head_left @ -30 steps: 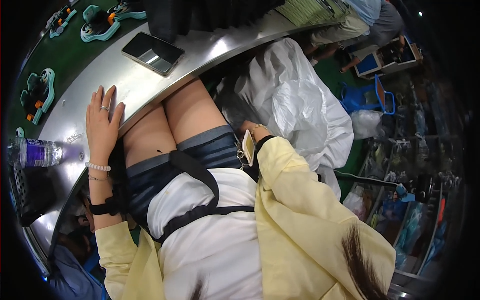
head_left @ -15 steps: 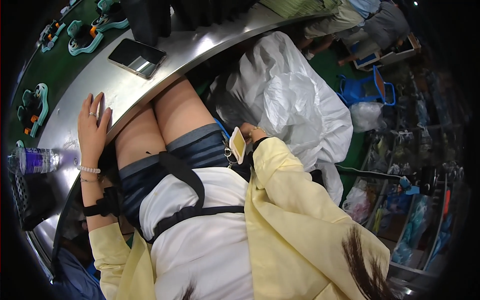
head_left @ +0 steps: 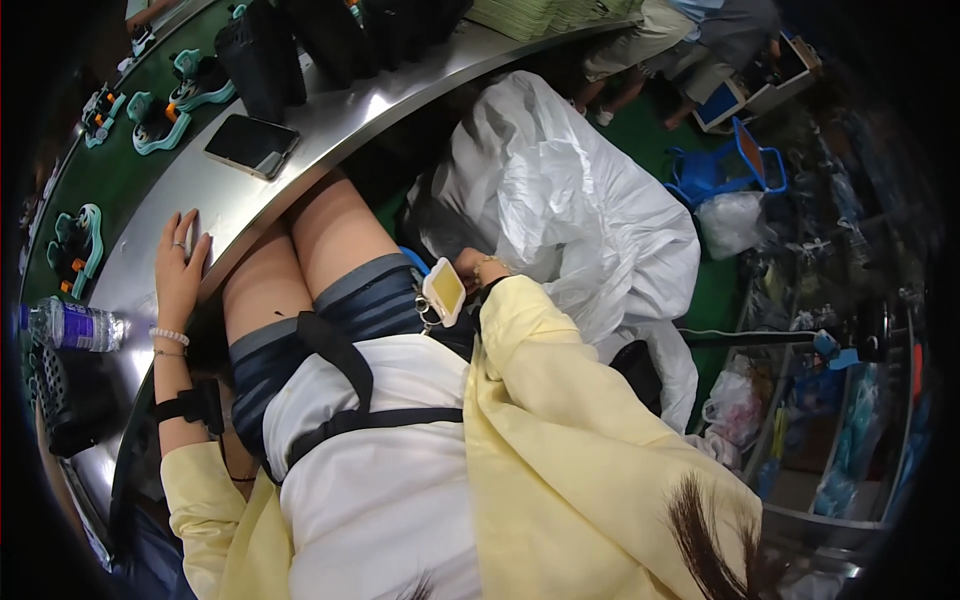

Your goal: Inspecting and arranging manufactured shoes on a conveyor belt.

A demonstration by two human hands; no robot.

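My left hand (head_left: 180, 270) lies on the edge of the metal table (head_left: 140, 250), its fingers stretched out and holding nothing. Beyond its fingertips is a dark-screened phone (head_left: 248, 143). A clear bottle with a purple label (head_left: 75, 324) lies near my left wrist. Down at my right side, my right hand (head_left: 468, 263) is beside my hip, close to a large white plastic sack (head_left: 600, 210). A yellow-and-white tag on a key ring (head_left: 445, 291) partly covers that hand, so its fingers are hidden.
Teal-and-black parts (head_left: 160, 122) sit on a green belt (head_left: 120, 190) past the table. Black upright pieces (head_left: 262, 65) stand beyond the phone. At right are a blue stool (head_left: 715, 175) and racks with bagged items (head_left: 840, 440). Other people (head_left: 670, 50) are at the far right.
The whole view has shifted slightly, bringing more of the belt's far end into sight. Both hands keep about the same places, the left on the table edge and the right at my side.
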